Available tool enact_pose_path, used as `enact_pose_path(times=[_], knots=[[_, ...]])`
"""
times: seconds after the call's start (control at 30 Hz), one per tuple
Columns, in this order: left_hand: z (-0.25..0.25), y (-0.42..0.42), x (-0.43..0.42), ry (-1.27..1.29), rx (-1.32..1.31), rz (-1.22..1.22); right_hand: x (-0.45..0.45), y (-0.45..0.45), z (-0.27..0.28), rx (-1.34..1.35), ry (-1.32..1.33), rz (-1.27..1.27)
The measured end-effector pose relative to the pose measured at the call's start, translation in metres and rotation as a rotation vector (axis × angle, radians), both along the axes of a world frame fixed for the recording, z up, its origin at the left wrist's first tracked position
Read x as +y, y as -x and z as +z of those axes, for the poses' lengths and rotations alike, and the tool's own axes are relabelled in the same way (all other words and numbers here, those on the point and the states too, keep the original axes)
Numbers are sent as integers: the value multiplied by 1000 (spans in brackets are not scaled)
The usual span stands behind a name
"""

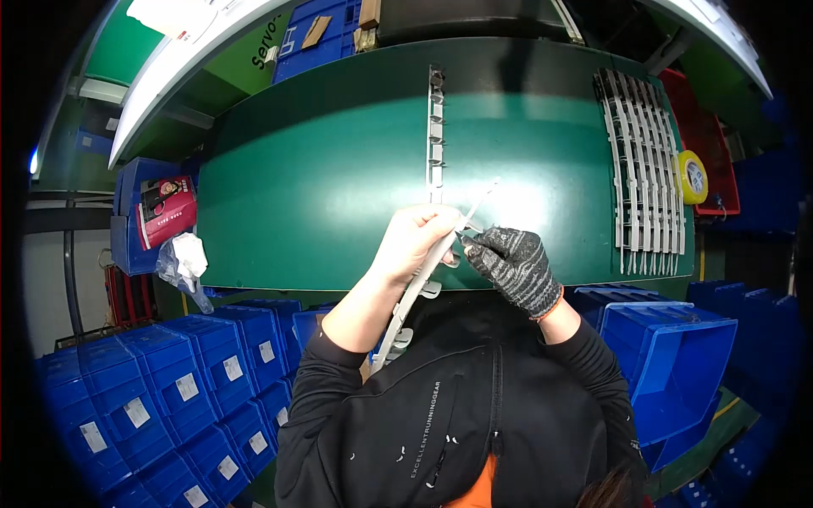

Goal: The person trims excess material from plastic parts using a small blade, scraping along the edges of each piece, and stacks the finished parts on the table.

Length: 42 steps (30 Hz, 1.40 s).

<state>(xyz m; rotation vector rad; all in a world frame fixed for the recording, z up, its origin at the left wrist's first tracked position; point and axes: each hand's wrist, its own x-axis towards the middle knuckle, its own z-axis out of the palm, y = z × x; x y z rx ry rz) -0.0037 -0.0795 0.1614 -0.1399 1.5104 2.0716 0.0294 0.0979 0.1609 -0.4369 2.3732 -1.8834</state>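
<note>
My bare left hand [419, 237] is wrapped round a long light-grey strip [410, 306], which slants from the table edge down along my forearm and has tabs on its side. In a dark knitted glove, my right hand [514, 264] has its fingertips pinched together at the strip's upper end. What they pinch is too small to make out. A thin white sliver [484, 197] sticks up beyond my fingers; I cannot tell what it joins. Straight ahead on the table lies another narrow grey rail [436, 127] with dark clips along it.
On the green table [313, 186], several clipped strips [641, 173] lie side by side at right, near a yellow tape roll [693, 177] and a red bin [707, 135]. Blue crates [182, 372] stack at lower left; an open blue crate [677, 372] stands right. A red package [167, 210] sits left.
</note>
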Motion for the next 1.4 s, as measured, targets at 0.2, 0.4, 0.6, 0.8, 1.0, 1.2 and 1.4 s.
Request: enact_pose_path(times=[0.2, 0.4, 0.6, 0.8, 1.0, 1.2, 1.4], knots=[[1, -1, -2, -8, -19, 5, -1, 1, 4, -38, -40, 14], [1, -2, -1, -18, 0, -2, -3, -1, 4, 30, -56, -41], [11, -5, 6, 56, 51, 16, 0, -8, -1, -185, 170, -150], [13, -9, 13, 345, 431, 84, 5, -2, 21, -608, 431, -163], [17, -4, 14, 916, 1070, -15, -2, 4, 12, -419, 221, -209], [53, 11, -29, 733, 731, 209, 3, 6, 2, -453, 579, -320], [152, 18, -179, -307, 865, 691, 7, 13, -46, -546, 679, -428]])
